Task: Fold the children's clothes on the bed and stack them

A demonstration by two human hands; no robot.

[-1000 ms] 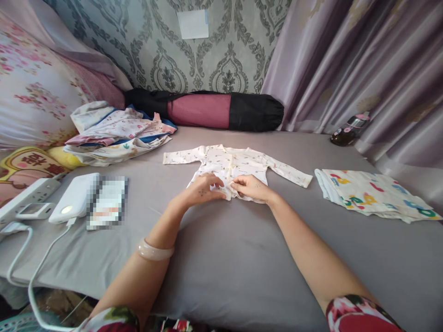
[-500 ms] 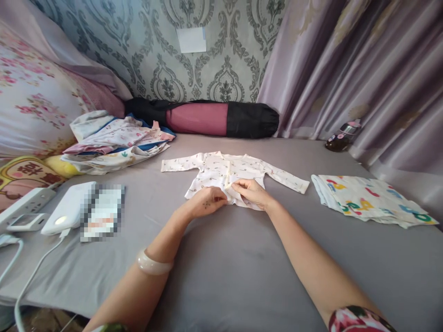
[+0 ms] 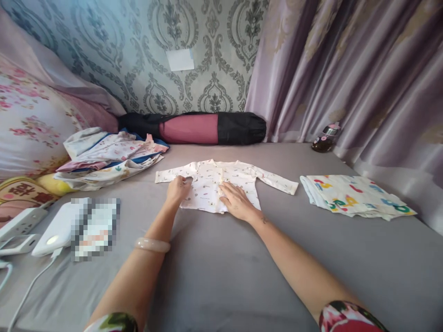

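Basically the little printed shirt [image 3: 204,197] is front-up in the middle of the grey sheet [image 3: 214,272], both sleeves [image 3: 278,183] out sideways, which probably helps it sit flat. The right hand [image 3: 237,200] rests with its grip spread over the front strip, likely so the cloth won't slide. The left hand [image 3: 178,190] is at the side edge by one sleeve, fingers curled, but can't tell if that grip's pinching any fabric
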